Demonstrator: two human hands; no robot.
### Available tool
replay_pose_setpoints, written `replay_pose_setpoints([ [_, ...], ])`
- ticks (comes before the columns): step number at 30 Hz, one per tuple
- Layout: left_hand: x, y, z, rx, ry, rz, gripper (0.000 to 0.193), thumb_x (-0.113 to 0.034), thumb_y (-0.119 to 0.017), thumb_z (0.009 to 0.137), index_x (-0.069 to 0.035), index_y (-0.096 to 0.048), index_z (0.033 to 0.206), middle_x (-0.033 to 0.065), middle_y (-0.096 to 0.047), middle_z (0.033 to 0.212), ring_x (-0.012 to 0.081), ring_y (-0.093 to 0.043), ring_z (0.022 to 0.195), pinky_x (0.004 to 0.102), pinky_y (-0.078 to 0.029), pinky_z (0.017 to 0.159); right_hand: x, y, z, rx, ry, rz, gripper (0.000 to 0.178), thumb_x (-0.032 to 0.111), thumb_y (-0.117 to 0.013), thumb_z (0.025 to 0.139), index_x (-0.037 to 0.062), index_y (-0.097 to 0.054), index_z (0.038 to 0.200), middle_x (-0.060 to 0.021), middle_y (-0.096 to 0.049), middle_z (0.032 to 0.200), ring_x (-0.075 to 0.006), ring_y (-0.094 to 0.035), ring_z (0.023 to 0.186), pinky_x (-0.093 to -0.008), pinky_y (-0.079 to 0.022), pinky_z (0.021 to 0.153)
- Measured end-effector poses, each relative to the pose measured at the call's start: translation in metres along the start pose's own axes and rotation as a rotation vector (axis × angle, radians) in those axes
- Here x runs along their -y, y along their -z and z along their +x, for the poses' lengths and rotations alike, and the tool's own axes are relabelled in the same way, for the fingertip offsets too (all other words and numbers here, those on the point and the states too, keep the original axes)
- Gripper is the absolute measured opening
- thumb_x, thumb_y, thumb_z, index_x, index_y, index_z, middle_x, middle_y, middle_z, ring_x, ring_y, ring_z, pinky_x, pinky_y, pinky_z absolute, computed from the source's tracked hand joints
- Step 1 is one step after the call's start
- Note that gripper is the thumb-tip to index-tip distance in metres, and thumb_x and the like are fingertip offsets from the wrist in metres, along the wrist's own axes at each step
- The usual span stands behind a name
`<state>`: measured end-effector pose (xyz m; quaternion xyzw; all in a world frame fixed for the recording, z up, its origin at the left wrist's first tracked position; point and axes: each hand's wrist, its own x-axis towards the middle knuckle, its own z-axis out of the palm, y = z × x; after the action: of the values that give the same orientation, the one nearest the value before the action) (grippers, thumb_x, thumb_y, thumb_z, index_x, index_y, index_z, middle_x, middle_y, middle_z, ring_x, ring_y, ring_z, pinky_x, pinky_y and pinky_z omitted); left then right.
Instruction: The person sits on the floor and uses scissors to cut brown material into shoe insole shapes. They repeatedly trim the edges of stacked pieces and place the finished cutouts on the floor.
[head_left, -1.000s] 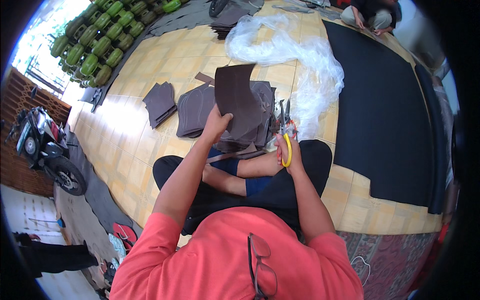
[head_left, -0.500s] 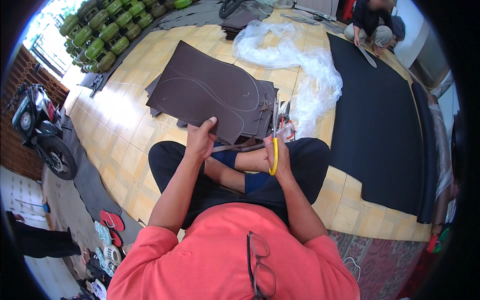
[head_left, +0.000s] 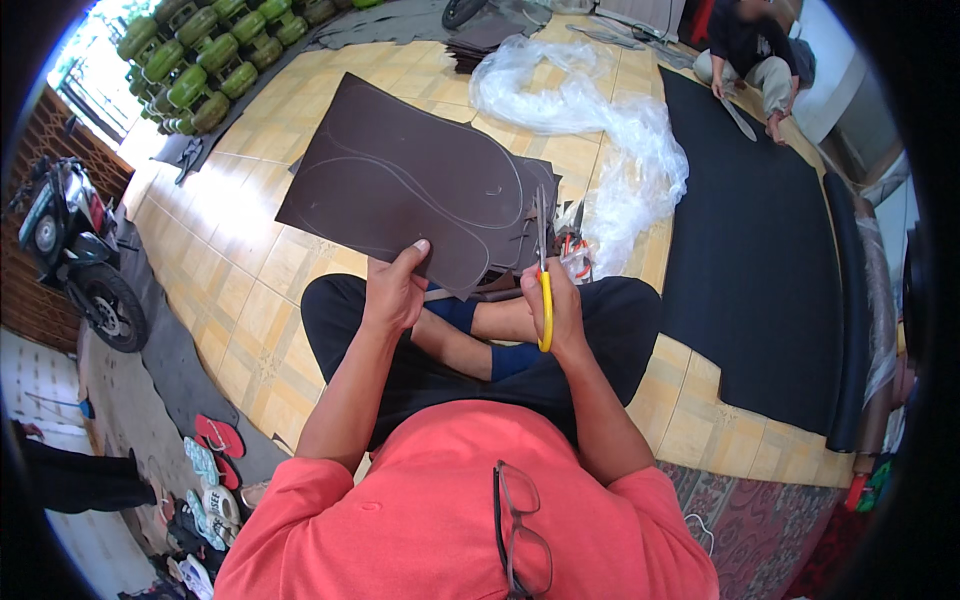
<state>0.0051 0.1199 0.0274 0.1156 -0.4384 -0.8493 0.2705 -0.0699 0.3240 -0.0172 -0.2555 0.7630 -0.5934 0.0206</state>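
Observation:
A dark brown sheet [head_left: 400,180] with curved chalk-like outlines drawn on it is held up in front of me. My left hand [head_left: 397,290] grips its near edge, thumb on top. In my right hand [head_left: 558,305] is a pair of scissors [head_left: 545,285] with yellow handles, the blades pointing away from me beside the sheet's right edge. The blades look nearly closed and apart from the sheet. Beneath the sheet lies a stack of brown pieces [head_left: 540,180], mostly hidden by it. Small tools with orange handles [head_left: 575,248] lie just right of the scissors.
Crumpled clear plastic [head_left: 640,150] lies beyond the tools. A long black sheet [head_left: 750,260] covers the floor at right, with rolls [head_left: 845,310] along its edge. At the far right a person [head_left: 750,50] crouches holding a flat blade-like piece. Green gas cylinders [head_left: 200,60] and a motorcycle [head_left: 85,260] stand left.
The brown sheet has shifted slightly left and toward me, showing more of its outlines. My left hand moved slightly with it. The scissors stay in my right hand, tilted a little differently.

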Motion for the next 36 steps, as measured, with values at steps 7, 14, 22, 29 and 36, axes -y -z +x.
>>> replay_pose_setpoints([
  [7, 0.002, 0.004, 0.005, 0.016, 0.053, 0.028, 0.042, 0.005, -0.06, 0.084, 0.0, -0.048, 0.125, 0.0127, -0.062, 0.112, 0.0239, -0.065, 0.101, 0.0344, -0.057, 0.085, 0.006, -0.002, 0.01, -0.013, 0.078, -0.06, 0.027, 0.025, -0.064, 0.09, 0.0005, -0.054, 0.093, -0.0176, -0.062, 0.079, -0.0327, -0.063, 0.072, -0.0384, -0.048, 0.067],
  [14, 0.008, 0.015, 0.013, -0.011, 0.072, 0.035, 0.041, 0.005, -0.059, 0.084, 0.001, -0.049, 0.124, 0.013, -0.062, 0.111, 0.0243, -0.065, 0.1, 0.0349, -0.057, 0.086, 0.001, -0.006, 0.013, -0.045, 0.076, -0.002, 0.032, 0.027, -0.062, 0.093, 0.0009, -0.051, 0.079, -0.0143, -0.051, 0.063, -0.0217, -0.051, 0.058, -0.0356, -0.041, 0.056],
  [22, 0.009, 0.028, 0.029, -0.011, 0.106, 0.063, 0.041, 0.005, -0.056, 0.084, 0.001, -0.049, 0.124, 0.0128, -0.062, 0.109, 0.0243, -0.066, 0.097, 0.0374, -0.058, 0.083, -0.008, -0.008, 0.014, 0.053, -0.064, 0.01, 0.034, 0.025, -0.061, 0.094, 0.0016, -0.048, 0.072, -0.0097, -0.044, 0.055, -0.0145, -0.042, 0.053, -0.0329, -0.037, 0.051],
  [29, 0.018, 0.038, 0.035, -0.032, 0.207, 0.116, 0.041, 0.004, -0.057, 0.081, 0.001, -0.052, 0.122, 0.0107, -0.061, 0.107, 0.0219, -0.063, 0.098, 0.0354, -0.054, 0.085, -0.029, -0.011, 0.021, 0.071, -0.116, 0.023, 0.035, 0.028, -0.058, 0.095, 0.001, -0.052, 0.073, -0.0096, -0.047, 0.056, -0.0163, -0.046, 0.054, -0.0318, -0.039, 0.053],
  [36, 0.014, 0.066, 0.063, -0.026, 0.309, 0.274, 0.046, 0.002, -0.058, 0.071, 0.002, -0.056, 0.117, 0.0086, -0.062, 0.104, 0.0221, -0.06, 0.095, 0.0352, -0.047, 0.089, -0.066, -0.01, 0.021, 0.045, -0.142, -0.023, 0.037, 0.033, -0.053, 0.097, 0.0003, -0.057, 0.081, -0.0056, -0.048, 0.055, -0.0125, -0.049, 0.048, -0.0276, -0.04, 0.047],
])
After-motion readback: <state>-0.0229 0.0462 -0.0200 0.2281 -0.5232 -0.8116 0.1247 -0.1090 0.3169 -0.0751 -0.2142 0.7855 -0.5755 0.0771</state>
